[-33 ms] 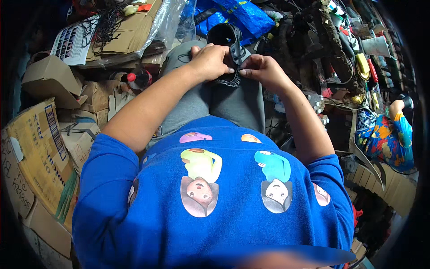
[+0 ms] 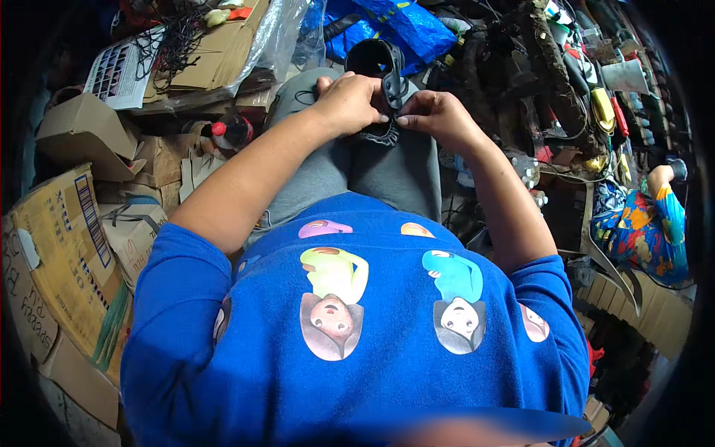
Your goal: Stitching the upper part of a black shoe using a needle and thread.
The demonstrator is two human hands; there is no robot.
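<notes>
A black strapped item that looks like a sandal rests on my lap, over the grey trousers. My left hand is closed around its near left side, with the thumb pressed near the strap. Just across from that thumb, my right hand pinches at the item's edge with thumb and forefinger. Whatever lies between those fingertips is too small to make out. A ruffled dark edge shows below the hands, and a thin dark cord loops over my left knee.
Cardboard boxes and a bottle with a red cap stand at left. A blue plastic bag lies ahead. Tools and a white cup crowd the right, where another person's sleeve shows beside a curved blade-like strip.
Very little differs. My right fingertips have shifted slightly left, and the left hand stays in place on the sandal.
</notes>
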